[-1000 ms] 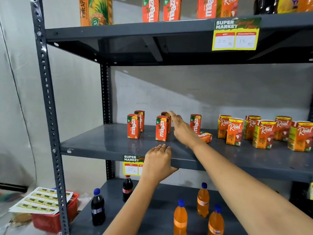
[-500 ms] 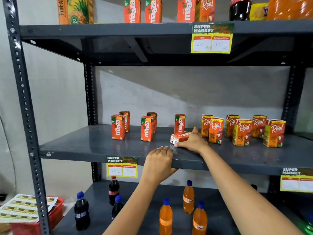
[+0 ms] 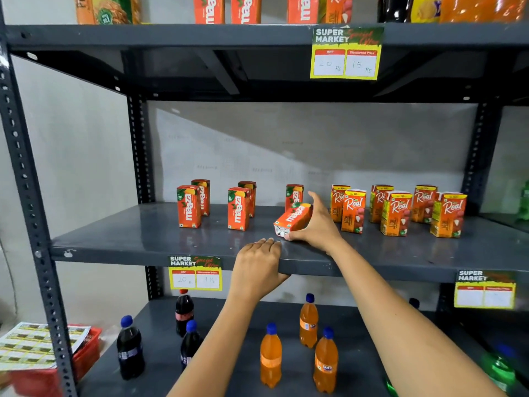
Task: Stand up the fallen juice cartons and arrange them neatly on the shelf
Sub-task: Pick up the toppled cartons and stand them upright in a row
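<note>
The tall cartons and bottles on the dark grey metal top shelf [image 3: 171, 34] are cut off by the upper edge of the picture, so only their lower parts show. The writing on the yellow and green price tag [image 3: 195, 272] under the middle shelf is too faint to read surely, and the tag at lower right [image 3: 485, 289] looks blank or blurred. A green bottle [image 3: 499, 368] at lower right is partly behind the right forearm.

The grey middle shelf [image 3: 143, 239] has a broad bare strip along its front edge and open room at its left end, beside the perforated upright post [image 3: 31, 210]. Four red-orange Maaza juice cartons [image 3: 189, 206] stand upright in two pairs at left of centre, with a fifth [image 3: 294, 194] standing alone behind the hand. Six orange and yellow Real juice cartons [image 3: 396, 213] stand in staggered pairs toward the right.

The right hand [image 3: 317, 224] is clamped on a small red-orange Maaza carton [image 3: 293, 220], which is tilted, its white base end pointing down and left, touching or just above the shelf. The thumb sits at the low front corner by the white end; the fingers wrap over the far side, mostly hidden, one fingertip pointing up.

The left hand [image 3: 257, 267] grips the shelf's front lip, fingers together on top, thumb underneath.
</note>
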`<state>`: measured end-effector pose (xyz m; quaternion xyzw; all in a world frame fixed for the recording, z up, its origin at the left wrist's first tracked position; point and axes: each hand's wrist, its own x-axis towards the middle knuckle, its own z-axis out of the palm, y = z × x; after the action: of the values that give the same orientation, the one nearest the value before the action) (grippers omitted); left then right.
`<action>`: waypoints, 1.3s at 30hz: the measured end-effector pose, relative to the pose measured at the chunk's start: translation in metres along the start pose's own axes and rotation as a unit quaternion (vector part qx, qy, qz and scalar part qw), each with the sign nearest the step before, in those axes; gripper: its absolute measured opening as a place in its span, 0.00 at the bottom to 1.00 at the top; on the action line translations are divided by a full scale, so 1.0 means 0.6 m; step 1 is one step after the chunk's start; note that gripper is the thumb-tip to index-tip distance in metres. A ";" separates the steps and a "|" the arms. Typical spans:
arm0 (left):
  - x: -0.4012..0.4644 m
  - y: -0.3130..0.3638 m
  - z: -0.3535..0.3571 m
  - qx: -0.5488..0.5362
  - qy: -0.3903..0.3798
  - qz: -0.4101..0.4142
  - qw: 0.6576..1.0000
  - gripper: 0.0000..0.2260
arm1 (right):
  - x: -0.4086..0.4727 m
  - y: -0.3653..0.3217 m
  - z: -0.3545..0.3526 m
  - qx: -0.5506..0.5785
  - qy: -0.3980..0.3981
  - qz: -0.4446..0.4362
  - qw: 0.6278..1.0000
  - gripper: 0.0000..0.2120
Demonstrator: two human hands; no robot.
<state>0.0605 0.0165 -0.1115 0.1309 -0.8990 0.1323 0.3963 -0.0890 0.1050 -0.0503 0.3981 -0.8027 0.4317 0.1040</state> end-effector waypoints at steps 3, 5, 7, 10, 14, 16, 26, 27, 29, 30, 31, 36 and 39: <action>0.000 0.002 0.000 -0.007 -0.003 -0.004 1.000 0.24 | -0.016 -0.020 -0.006 0.023 0.042 -0.083 0.995 0.54; -0.001 0.003 -0.002 -0.008 -0.009 -0.006 1.000 0.25 | -0.026 -0.034 -0.008 0.022 0.079 -0.141 0.987 0.53; -0.001 0.004 -0.003 -0.004 -0.013 -0.008 1.000 0.25 | -0.034 -0.043 -0.010 -0.002 0.119 -0.213 0.970 0.51; -0.001 0.003 -0.002 -0.007 -0.015 -0.011 1.000 0.24 | -0.043 -0.047 -0.011 -0.035 0.178 -0.290 0.940 0.49; -0.001 0.003 -0.001 -0.010 -0.022 -0.012 1.000 0.23 | -0.047 -0.048 -0.014 -0.032 0.183 -0.263 0.947 0.49; -0.002 0.004 -0.002 -0.013 -0.022 -0.014 1.000 0.23 | -0.048 -0.049 -0.014 -0.033 0.174 -0.245 0.953 0.50; -0.004 0.006 -0.006 -0.019 -0.024 -0.011 0.999 0.24 | -0.017 -0.028 -0.009 -0.065 0.134 -0.212 0.966 0.47; -0.004 0.006 -0.006 -0.021 -0.025 -0.010 0.999 0.24 | -0.009 -0.023 -0.010 -0.069 0.113 -0.219 0.967 0.48; -0.003 0.005 -0.006 -0.024 -0.021 -0.010 0.999 0.24 | 0.006 -0.010 -0.013 -0.095 0.068 -0.241 0.963 0.48; -0.003 0.004 -0.005 -0.025 -0.019 -0.010 0.999 0.25 | 0.014 -0.004 -0.016 -0.118 0.046 -0.246 0.961 0.48; -0.003 0.004 -0.003 -0.025 -0.019 -0.012 0.999 0.25 | 0.021 0.003 -0.017 -0.145 0.028 -0.244 0.959 0.49; -0.001 0.000 0.006 -0.023 -0.006 -0.008 1.000 0.25 | 0.044 0.016 -0.010 -0.254 -0.023 -0.192 0.948 0.49; -0.002 -0.001 0.006 -0.019 -0.010 -0.008 1.000 0.25 | 0.044 0.017 -0.008 -0.283 -0.029 -0.169 0.944 0.49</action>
<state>0.0591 0.0146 -0.1147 0.1318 -0.9041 0.1110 0.3911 -0.1151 0.0972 -0.0404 0.4944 -0.8154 0.1509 0.2604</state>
